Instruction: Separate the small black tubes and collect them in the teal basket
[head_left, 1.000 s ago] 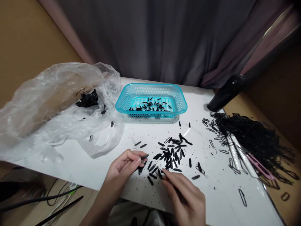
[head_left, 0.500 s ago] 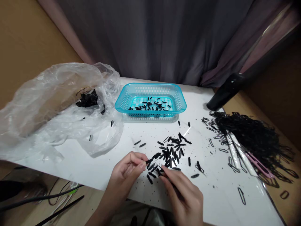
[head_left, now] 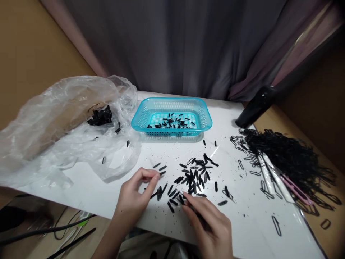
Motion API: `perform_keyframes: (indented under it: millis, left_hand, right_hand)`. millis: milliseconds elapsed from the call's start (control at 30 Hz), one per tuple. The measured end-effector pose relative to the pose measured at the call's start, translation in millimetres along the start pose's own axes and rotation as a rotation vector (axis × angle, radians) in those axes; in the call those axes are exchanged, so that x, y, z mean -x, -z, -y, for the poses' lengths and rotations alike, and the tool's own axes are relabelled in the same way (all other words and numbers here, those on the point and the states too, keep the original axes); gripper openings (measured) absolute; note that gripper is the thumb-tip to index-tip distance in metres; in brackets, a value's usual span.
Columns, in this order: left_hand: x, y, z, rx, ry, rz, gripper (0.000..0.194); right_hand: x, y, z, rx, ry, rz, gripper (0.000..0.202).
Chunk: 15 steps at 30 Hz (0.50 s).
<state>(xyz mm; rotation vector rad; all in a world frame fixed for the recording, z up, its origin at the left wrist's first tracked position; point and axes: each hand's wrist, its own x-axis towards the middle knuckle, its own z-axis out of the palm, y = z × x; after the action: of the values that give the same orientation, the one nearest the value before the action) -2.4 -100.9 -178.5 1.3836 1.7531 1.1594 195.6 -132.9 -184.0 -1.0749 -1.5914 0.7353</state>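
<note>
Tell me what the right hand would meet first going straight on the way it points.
The right hand would likely meet the small black strips just ahead of its fingertips, lying on the white table; depth is unclear, so it may be touching them.

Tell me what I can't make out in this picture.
Right hand, head view: its fingers hide anything within its grip.
Dark strip by the left hand, head view: too small to tell if touching.
Plastic bag, head view: left edge cuts part off.
Loop pile, head view: upper loops hide lower.
</note>
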Motion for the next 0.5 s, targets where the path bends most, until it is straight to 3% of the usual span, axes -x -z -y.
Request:
perform_keyframes:
  millis: [167, 300, 500]
  left_hand:
    - [-15, 9.8, 7, -0.29, -0.135, -0.017, 0.013]
    - [-17, 19.1, 10, -0.427, -0.141, 0.028, 0.019]
    - [-4, 41.2, 15, -0.485, -0.204, 0.346, 0.02]
  right_hand:
    - [-1, -1, -1, -0.03, -0.015, 0.002, 0.025]
    - [0, 1, 0, -0.052, -0.064, 0.009, 0.023]
    - [1, 1, 0, -0.066, -0.125, 0.032, 0.025]
